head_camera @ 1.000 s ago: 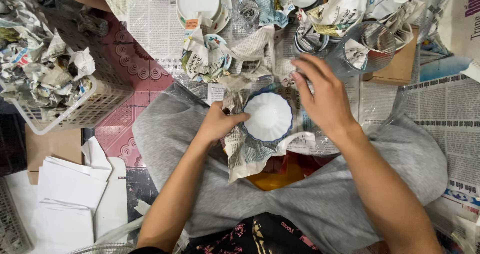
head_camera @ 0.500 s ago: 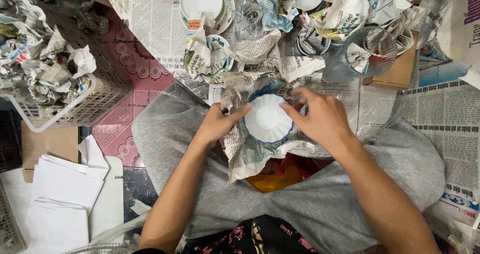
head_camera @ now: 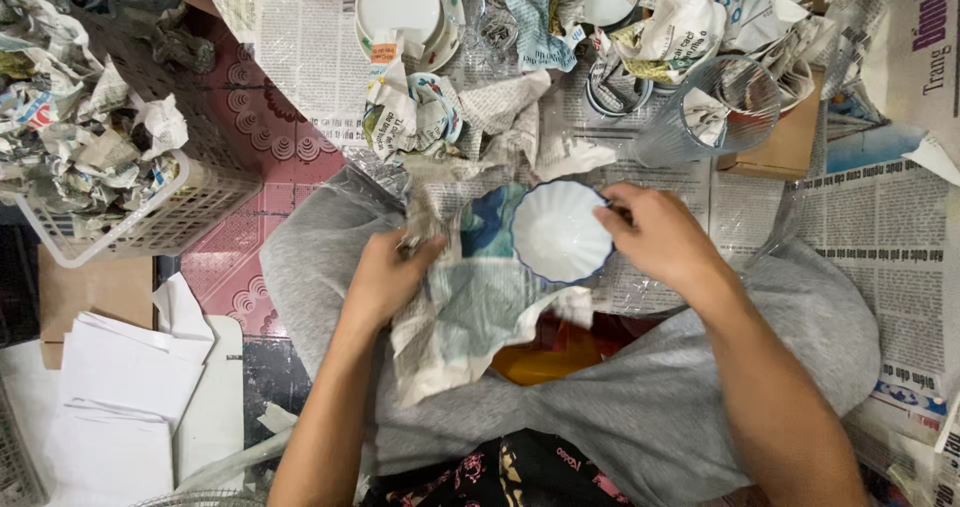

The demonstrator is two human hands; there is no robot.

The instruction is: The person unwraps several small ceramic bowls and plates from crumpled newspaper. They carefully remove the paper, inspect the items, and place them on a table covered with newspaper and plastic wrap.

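We grip: left hand (head_camera: 385,279) clamps newspaper (head_camera: 465,317) | right hand (head_camera: 655,237) pinches bowl (head_camera: 558,232) rim | over our lap

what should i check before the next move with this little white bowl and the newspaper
1. Right hand grips the white bowl at its rim: ok.
2. Left hand pinches the newspaper sheet: ok.
3. Bowl free of paper: ok on the inside; underside cannot tell.
4. Bowl uncracked: no crack visible on the inside; underside cannot tell.
5. Room in the white basket for paper: not ok, heaped with crumpled sheets.
6. Stacked plates ahead within reach: cannot tell.
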